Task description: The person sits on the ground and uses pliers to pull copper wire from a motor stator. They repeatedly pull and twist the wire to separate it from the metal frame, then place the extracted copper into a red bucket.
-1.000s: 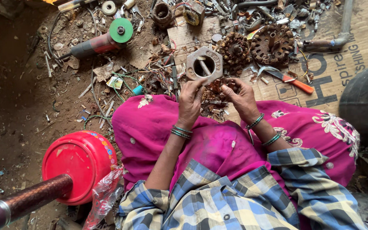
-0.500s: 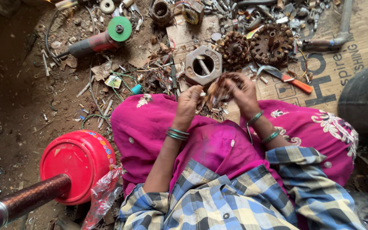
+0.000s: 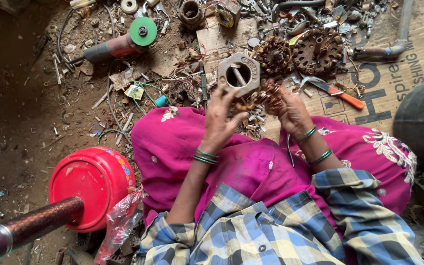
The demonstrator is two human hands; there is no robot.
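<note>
Head view: we see the right hand point(image 3: 294, 114) gripping a copper-wound coil point(image 3: 270, 94), which lies just beyond its fingers. The left hand point(image 3: 219, 118), fingers spread, apparently picks at the coil's near edge.

two hands point(image 3: 219, 118) point(image 3: 293, 113), four green bangles point(image 3: 205, 156), two rusty wound cores point(image 3: 273, 55), one red bowl point(image 3: 94, 184), one angle grinder point(image 3: 119, 45)

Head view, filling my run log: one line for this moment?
left hand: touching rusty copper-wound coil | right hand: gripping coil | behind: grey hexagonal metal housing
</note>
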